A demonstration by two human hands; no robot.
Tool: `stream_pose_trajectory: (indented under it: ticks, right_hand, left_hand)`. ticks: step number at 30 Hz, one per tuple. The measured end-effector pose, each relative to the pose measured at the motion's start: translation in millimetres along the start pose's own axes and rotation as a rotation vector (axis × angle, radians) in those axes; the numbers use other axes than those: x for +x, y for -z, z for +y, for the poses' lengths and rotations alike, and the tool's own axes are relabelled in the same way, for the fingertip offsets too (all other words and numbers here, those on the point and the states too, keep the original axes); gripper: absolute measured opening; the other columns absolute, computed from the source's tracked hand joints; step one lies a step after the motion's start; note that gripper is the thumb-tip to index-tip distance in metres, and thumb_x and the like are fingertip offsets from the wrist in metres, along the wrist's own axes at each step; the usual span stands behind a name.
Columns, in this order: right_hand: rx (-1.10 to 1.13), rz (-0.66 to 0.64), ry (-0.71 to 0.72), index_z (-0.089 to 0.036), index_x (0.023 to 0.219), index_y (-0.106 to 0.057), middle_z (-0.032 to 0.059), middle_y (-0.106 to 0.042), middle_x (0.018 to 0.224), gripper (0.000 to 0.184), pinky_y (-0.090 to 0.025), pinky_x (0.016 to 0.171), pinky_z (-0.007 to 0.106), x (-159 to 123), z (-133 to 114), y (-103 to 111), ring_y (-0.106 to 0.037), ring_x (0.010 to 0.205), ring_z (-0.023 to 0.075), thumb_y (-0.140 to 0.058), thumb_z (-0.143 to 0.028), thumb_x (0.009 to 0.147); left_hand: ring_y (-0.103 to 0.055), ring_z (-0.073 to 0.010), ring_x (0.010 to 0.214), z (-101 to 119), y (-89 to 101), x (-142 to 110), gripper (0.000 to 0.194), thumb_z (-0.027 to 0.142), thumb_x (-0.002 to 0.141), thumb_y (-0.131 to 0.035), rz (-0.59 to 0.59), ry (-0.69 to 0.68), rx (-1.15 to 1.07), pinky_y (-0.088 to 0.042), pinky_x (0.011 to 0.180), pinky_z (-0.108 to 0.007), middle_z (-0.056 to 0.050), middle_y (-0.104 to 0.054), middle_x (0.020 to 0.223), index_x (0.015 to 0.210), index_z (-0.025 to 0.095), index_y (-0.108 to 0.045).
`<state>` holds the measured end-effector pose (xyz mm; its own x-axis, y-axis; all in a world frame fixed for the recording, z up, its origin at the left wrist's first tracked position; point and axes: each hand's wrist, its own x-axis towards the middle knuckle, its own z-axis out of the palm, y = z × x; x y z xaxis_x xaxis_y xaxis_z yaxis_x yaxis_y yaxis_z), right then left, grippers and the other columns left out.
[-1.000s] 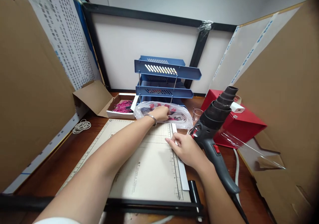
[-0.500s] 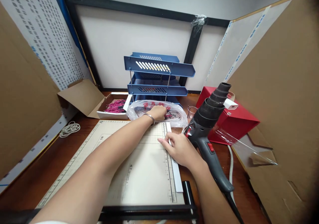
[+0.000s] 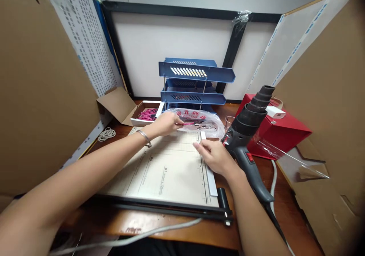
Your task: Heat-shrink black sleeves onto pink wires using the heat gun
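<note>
My left hand (image 3: 167, 123), with a bangle on its wrist, pinches a thin pink and black wire (image 3: 189, 124) just over the front of a clear plastic bag (image 3: 215, 125) with red print. More dark and pale pieces lie inside the bag, too small to name. My right hand (image 3: 212, 155) is closed above the right edge of a cream paper-cutter board (image 3: 171, 172), beside a white strip (image 3: 211, 184). Its fingers curl together, and whatever they may hold is hidden. Close by on the right, a heat gun (image 3: 246, 134) stands with its nozzle pointing up.
A small box (image 3: 134, 122) of pink and black wires is at the back left, near a coiled white cord (image 3: 107, 134). Blue stacked trays (image 3: 196, 73) stand behind the bag. A red box (image 3: 293, 134) sits right of the heat gun. Cardboard walls (image 3: 37, 96) enclose both sides.
My left hand has come out of the bag toward the left, with a pink and black wire in its fingers. My right hand stays by the board's edge. The view has shifted.
</note>
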<state>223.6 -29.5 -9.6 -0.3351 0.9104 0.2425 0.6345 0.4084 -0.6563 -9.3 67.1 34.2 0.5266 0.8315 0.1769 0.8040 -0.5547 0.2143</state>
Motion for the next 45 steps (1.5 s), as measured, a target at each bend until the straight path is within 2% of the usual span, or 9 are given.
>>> stream_pose_trajectory:
  ticks: [4,8,13,16,19,22,31,39,45]
  right_hand:
    - [0.063,0.021,0.154,-0.020,0.068,-0.055,0.0018,-0.054,0.062,0.063,-0.030,0.065,0.030,-3.2,2.2,2.3,-0.050,0.063,0.0155,-0.026,-0.064,0.102]
    - [-0.012,0.084,0.109,-0.020,0.066,-0.055,-0.0006,-0.047,0.057,0.055,-0.028,0.063,0.030,-3.6,3.9,1.2,-0.044,0.059,0.0144,-0.040,-0.061,0.100]
    - [-0.130,0.039,0.044,-0.021,0.073,-0.060,-0.0002,-0.054,0.062,0.036,-0.029,0.066,0.030,-2.9,0.6,0.6,-0.046,0.064,0.0155,-0.057,-0.051,0.093]
    - [-0.137,-0.011,0.008,-0.021,0.076,-0.061,0.0009,-0.059,0.067,0.030,-0.029,0.066,0.029,-3.1,-1.2,2.2,-0.049,0.066,0.0160,-0.059,-0.047,0.092]
    - [-0.145,-0.019,-0.015,-0.021,0.074,-0.060,0.0020,-0.061,0.069,0.028,-0.029,0.065,0.029,-2.9,-0.7,2.7,-0.050,0.065,0.0158,-0.061,-0.043,0.091]
    - [-0.155,-0.033,-0.002,-0.021,0.074,-0.061,0.0026,-0.062,0.069,0.027,-0.029,0.065,0.029,-1.9,0.1,0.6,-0.052,0.067,0.0164,-0.060,-0.041,0.092]
    - [-0.093,-0.053,-0.001,-0.021,0.063,-0.047,-0.0029,-0.041,0.053,0.040,-0.021,0.060,0.030,0.8,-6.9,-5.2,-0.035,0.055,0.0122,-0.056,-0.042,0.095]
    - [-0.085,-0.022,-0.024,-0.020,0.062,-0.042,-0.0033,-0.036,0.054,0.043,-0.019,0.060,0.031,4.0,-1.7,-3.9,-0.032,0.057,0.0123,-0.057,-0.043,0.096]
    - [-0.064,-0.012,-0.011,-0.020,0.061,-0.038,-0.0038,-0.034,0.054,0.044,-0.018,0.061,0.031,4.2,-1.1,-5.0,-0.030,0.057,0.0122,-0.058,-0.041,0.095]
  left_hand:
    - [-0.070,-0.0222,0.084,8.7,0.9,-56.2,0.027,0.031,0.097,-0.059,-0.054,-0.009,0.057,-0.047,0.076,-0.032,-0.009,-0.080,0.098,0.103,0.023,-0.084]
    - [-0.068,-0.0198,0.084,28.3,-8.6,-97.7,0.027,0.029,0.099,-0.057,-0.130,-0.117,0.101,-0.046,0.074,-0.031,-0.006,-0.078,0.098,0.102,0.027,-0.083]
    - [-0.067,-0.0222,0.095,53.8,-1.7,-123.1,0.029,0.026,0.101,-0.052,-0.168,-0.139,0.125,-0.046,0.080,-0.033,-0.006,-0.076,0.104,0.110,0.027,-0.080]
    - [-0.067,-0.0230,0.099,61.2,11.9,-122.4,0.029,0.034,0.093,-0.065,-0.282,-0.119,0.057,-0.047,0.082,-0.032,-0.005,-0.075,0.113,0.120,0.029,-0.076]
    - [-0.069,-0.0232,0.102,58.9,19.8,-101.7,0.036,0.049,0.090,-0.068,-0.338,-0.100,-0.048,-0.048,0.087,-0.031,-0.005,-0.075,0.117,0.119,0.028,-0.077]
    - [-0.070,-0.0231,0.100,49.0,12.7,-58.4,0.038,0.047,0.097,-0.056,-0.233,-0.046,-0.050,-0.049,0.087,-0.032,-0.007,-0.077,0.114,0.112,0.021,-0.079]
    - [-0.071,-0.0258,0.102,30.0,-50.9,83.4,0.030,0.033,0.092,-0.063,-0.121,0.122,0.026,-0.051,0.091,-0.030,-0.012,-0.079,0.112,0.110,0.018,-0.081]
    - [-0.067,-0.0356,0.116,35.5,-74.1,121.8,0.034,0.037,0.085,-0.071,-0.180,0.248,0.111,-0.051,0.102,-0.042,-0.017,-0.075,0.117,0.111,0.016,-0.080]
    - [-0.068,-0.0303,0.117,36.8,-73.4,123.9,0.029,0.030,0.085,-0.070,-0.244,0.231,0.123,-0.051,0.103,-0.036,-0.012,-0.075,0.121,0.111,0.021,-0.080]
